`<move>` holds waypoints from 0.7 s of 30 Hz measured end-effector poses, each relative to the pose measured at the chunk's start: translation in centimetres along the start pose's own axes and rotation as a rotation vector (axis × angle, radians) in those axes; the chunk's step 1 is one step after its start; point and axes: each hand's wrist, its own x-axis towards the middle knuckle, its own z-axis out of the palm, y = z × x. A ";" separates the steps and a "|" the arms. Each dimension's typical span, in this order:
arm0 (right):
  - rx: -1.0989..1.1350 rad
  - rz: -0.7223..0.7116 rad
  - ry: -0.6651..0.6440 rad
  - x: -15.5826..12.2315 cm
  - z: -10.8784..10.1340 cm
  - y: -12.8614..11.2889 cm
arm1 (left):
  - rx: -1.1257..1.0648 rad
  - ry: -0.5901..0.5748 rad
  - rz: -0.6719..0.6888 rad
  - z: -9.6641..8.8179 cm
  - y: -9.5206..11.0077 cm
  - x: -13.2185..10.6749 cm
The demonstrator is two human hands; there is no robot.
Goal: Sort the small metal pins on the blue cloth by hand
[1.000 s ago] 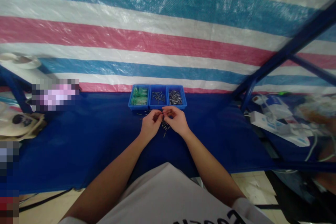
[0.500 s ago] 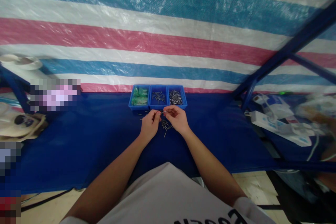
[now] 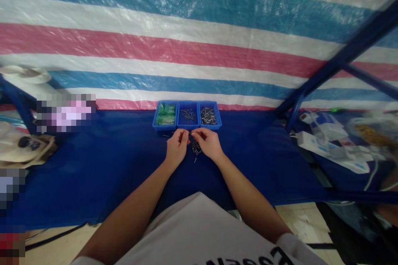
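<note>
Head view: both hands meet at 12 o'clock on the blue table (image 3: 93, 165).
Left hand (image 3: 177, 148): fingertips pinched on a small pin (image 3: 190, 133).
Right hand (image 3: 207, 144): pinching the same pin's other end.
Loose pins (image 3: 195, 149): heap between the wrists, unsorted.
Trays (image 3: 187, 114): at 12 o'clock beyond the hands, partly filled.

Small pins (image 3: 195, 149): bare metal, shiny, smooth. Three-part tray (image 3: 187, 126): blue plastic, slightly glossy. Counter (image 3: 108, 161) cover: deep blue cloth, matt. Backdrop sheet (image 3: 186, 41): woven plastic tarpaulin, striped, glossy with crinkled sheen. Frame bar (image 3: 336, 64): painted metal, blue.
</note>
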 end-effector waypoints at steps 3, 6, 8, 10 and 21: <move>-0.074 -0.014 -0.014 0.0 -0.2 -0.3 | -0.029 -0.021 0.028 0.2 -0.3 0.0; -0.125 -0.021 -0.013 0.0 -0.3 -0.5 | -0.030 -0.036 0.042 0.3 -0.5 0.0; -0.140 -0.021 -0.007 0.0 -0.4 -0.5 | -0.036 -0.042 0.036 0.3 -0.4 0.0; -0.155 -0.018 -0.009 0.0 -0.4 -0.6 | -0.032 -0.051 0.036 0.3 -0.3 0.0; -0.123 -0.063 -0.098 -0.2 -0.4 -0.6 | 0.105 -0.043 0.044 -0.2 0.1 -0.1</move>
